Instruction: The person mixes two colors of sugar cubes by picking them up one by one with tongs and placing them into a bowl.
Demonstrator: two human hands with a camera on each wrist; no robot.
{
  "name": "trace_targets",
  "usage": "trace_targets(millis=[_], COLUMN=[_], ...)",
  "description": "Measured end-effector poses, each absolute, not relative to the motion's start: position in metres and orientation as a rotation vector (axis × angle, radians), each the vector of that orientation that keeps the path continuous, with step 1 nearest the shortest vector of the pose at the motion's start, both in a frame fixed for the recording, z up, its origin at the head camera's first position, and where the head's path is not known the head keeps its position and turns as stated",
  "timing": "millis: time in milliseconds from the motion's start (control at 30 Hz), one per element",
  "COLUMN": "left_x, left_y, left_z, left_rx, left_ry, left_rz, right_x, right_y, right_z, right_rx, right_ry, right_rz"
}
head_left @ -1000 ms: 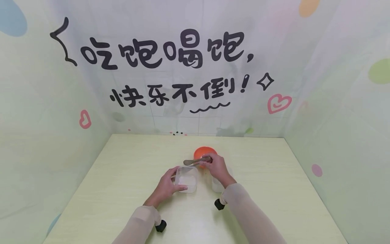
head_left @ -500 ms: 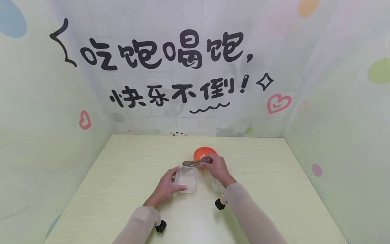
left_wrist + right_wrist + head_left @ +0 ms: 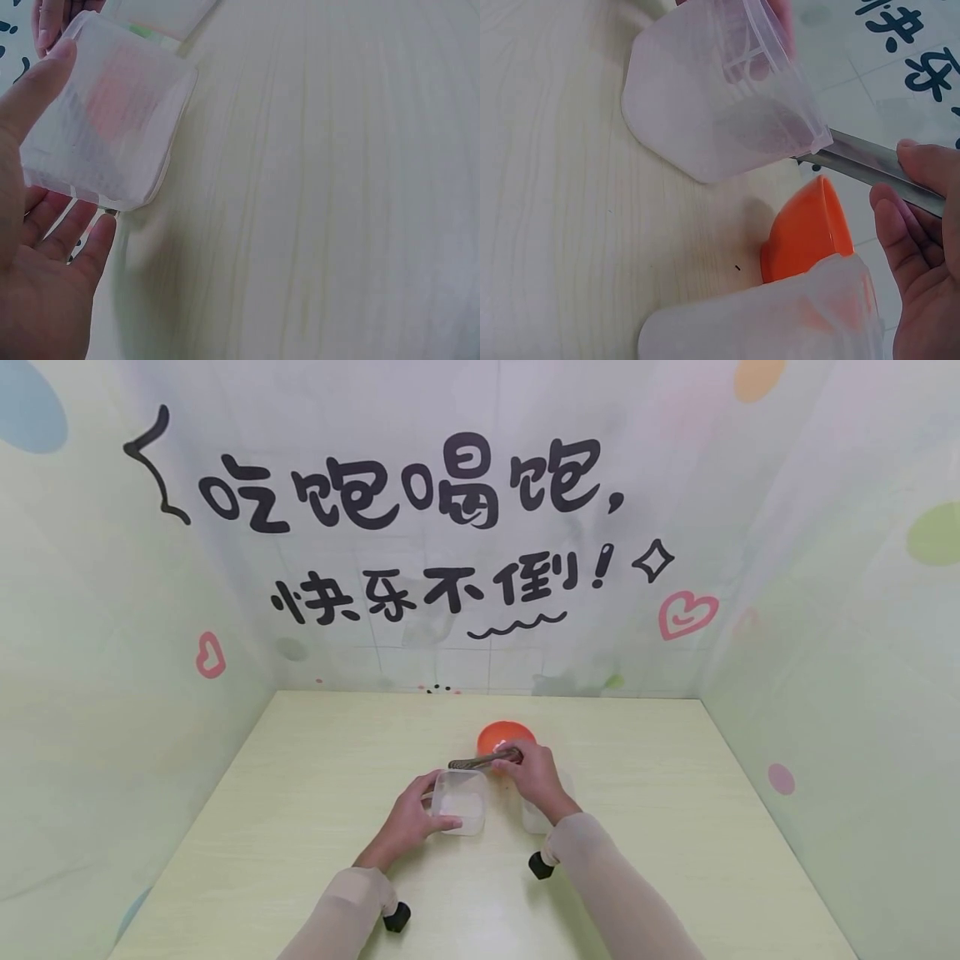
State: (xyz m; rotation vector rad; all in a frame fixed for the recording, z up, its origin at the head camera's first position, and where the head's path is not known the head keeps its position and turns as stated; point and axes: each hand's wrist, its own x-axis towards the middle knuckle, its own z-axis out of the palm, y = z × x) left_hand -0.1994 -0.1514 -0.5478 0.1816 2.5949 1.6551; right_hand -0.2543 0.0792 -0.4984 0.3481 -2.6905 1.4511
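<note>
My left hand [image 3: 407,818] grips a translucent plastic box [image 3: 460,802], thumb on its near side and fingers round its left side. In the left wrist view the box [image 3: 112,112] looks tilted. My right hand [image 3: 537,777] pinches metal tongs [image 3: 472,762], whose patterned tip lies at the box's far rim. The right wrist view shows the tongs' flat metal arm [image 3: 862,161] between thumb and fingers; their far end is blurred behind the box's wall. Just beyond the right hand is an orange bowl [image 3: 501,733] with something small and white in it.
A second translucent box [image 3: 536,817] stands under the right wrist, partly hidden by it. A small dark speck [image 3: 737,268] lies on the pale wooden table [image 3: 337,752]. Printed fabric walls [image 3: 487,660] close off the back and both sides.
The tongs' tip has sunk slightly toward the box's far rim and the tongs have turned a little in the right hand. The left hand and box have hardly moved.
</note>
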Motion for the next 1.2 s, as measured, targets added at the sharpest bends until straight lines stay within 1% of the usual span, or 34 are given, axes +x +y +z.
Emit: trace_targets(millis=[200,433,633,1200], left_x=[-0.200,-0.202,-0.202,-0.203], left_y=[-0.151,-0.151,-0.153,-0.151], left_z=[-0.548,-0.549,-0.551,-0.550], left_rx=[0.199,0.178,0.141,0.160], left_ry=[2.588,2.601,2.601,2.592], left_rz=[1.666,1.640,1.632,1.643], right_x=[-0.254,-0.254,-0.255,-0.253], right_y=[0.083,0.091,0.095,0.123], right_z=[-0.499,-0.492,-0.490,-0.474], right_rx=[0.291,0.268,0.233,0.180], right_ry=[-2.649,-2.519,-2.516,-2.387], right_rz=[1.505,1.672,1.626,1.678])
